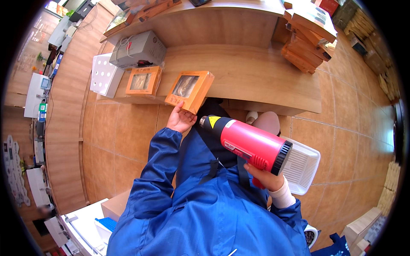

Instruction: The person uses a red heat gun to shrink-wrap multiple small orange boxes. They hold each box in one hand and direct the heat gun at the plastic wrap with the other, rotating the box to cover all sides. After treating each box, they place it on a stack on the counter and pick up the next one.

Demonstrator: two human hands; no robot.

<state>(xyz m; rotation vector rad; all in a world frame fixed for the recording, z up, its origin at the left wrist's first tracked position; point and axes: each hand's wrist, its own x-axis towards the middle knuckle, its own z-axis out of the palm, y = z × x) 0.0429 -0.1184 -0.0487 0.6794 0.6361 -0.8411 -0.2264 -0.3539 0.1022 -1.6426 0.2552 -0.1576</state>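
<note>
Windowed box: orange flat carton (190, 90) with a clear window, lying at the front edge of the wooden bench (256, 72), its near corner overhanging the edge. Contents behind the window are too glary to identify.
Left hand: left hand (180, 119) touches the carton's near lower edge; fingers curled up against it, thumb side hidden by the palm, so whether it grips or only steadies cannot be told.
Right hand: right hand (267, 176) wrapped closed around the handle of a red heat gun (250, 144); the handle is almost wholly hidden by the fist. The black nozzle end points toward the carton, just short of it.
Second carton: matching orange windowed box (143, 80) just left of the first, apart from it.
Further out: white perforated box (104, 76) and grey box (139, 49) on the bench at left; stacked brown cartons (307, 38) at right, partly cut off.
Behind gun: white mesh basket (301, 166), near corner hidden by the heat gun.
</note>
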